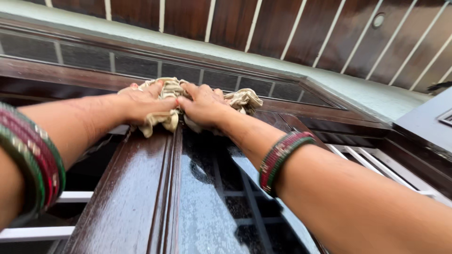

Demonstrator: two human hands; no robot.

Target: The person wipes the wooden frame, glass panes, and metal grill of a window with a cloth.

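Both my hands press a crumpled beige cloth (167, 89) against the top of a dark brown wooden window frame (136, 183). My left hand (146, 103) lies flat on the cloth's left part. Beside it, my right hand (203, 107) covers the middle, and a loose end of the cloth (245, 99) sticks out to the right. Red and green bangles sit on my left forearm (33, 155) and on my right wrist (281, 157).
A wet dark glass pane (212, 207) lies below my right hand. White bars (75, 196) show behind the open window at left. Above runs a transom with mesh panes (84, 56), a grey ledge (358, 91), and a dark slatted ceiling (329, 33).
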